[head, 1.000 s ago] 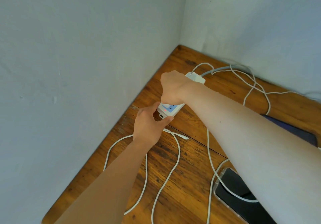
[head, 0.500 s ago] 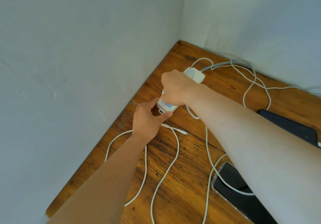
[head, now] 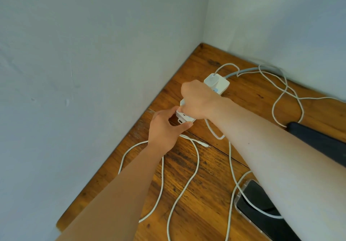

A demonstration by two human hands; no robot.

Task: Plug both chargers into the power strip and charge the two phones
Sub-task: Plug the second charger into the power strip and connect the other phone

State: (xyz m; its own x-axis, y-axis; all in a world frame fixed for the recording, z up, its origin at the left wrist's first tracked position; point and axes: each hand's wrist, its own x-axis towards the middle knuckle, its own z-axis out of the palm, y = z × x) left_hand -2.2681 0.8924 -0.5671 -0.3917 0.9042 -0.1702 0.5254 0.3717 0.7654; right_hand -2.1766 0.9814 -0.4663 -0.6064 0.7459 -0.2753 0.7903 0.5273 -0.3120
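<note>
Power strip [head: 217,85], long axis running away toward the corner: left hand [head: 164,128] pinching its near end, right hand [head: 196,100] fisting closed atop it, contents hidden.

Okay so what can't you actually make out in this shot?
Head view only:
- What the right hand holds over the power strip: the fist covers it, so the grip and the sockets beneath are hidden.
- Whether the cable tip on the table fits either phone: too small.
- Near phone: crossed by the forearm, cut by the bottom edge.
- Far phone: mostly behind the forearm.
</note>
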